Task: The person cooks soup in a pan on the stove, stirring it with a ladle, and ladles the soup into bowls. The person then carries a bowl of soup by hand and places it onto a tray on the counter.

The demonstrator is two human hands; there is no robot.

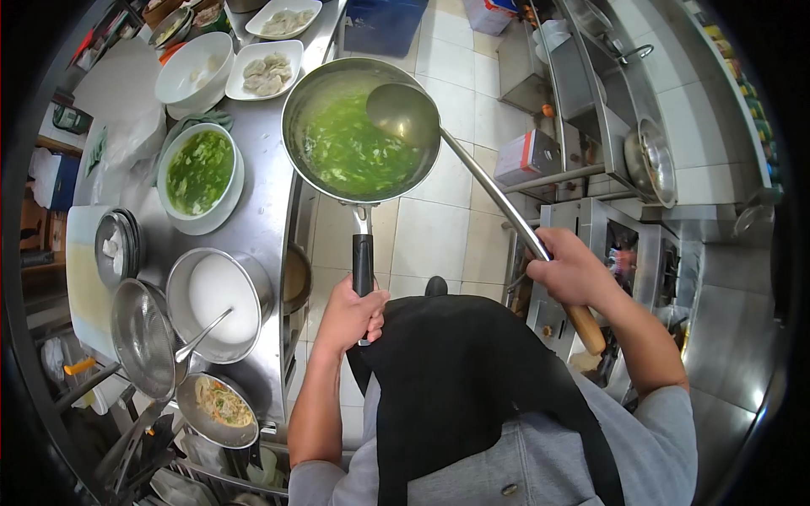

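My left hand [351, 315] is wrapped round the black handle of a saucepan [361, 198], which it holds up over the tiled floor. Green soup [346, 152] with leafy shreds and pale bits fills part of the pan. In my right hand [567, 268] is the long metal shaft of a ladle [494, 192], gripped just above its wooden end. The ladle's bowl hangs over the right side of the soup; whether it touches the liquid I cannot tell. On the steel counter left of the pan, a white bowl [201, 173] of similar green soup stands on a plate.
Farther back on the counter are white dishes of dumplings [266, 74]. Nearer stand a pot of white contents [224, 304], a strainer [143, 337] and a pan of shredded food [221, 411]. A stove [624, 253] and a shelf rack are on the right.
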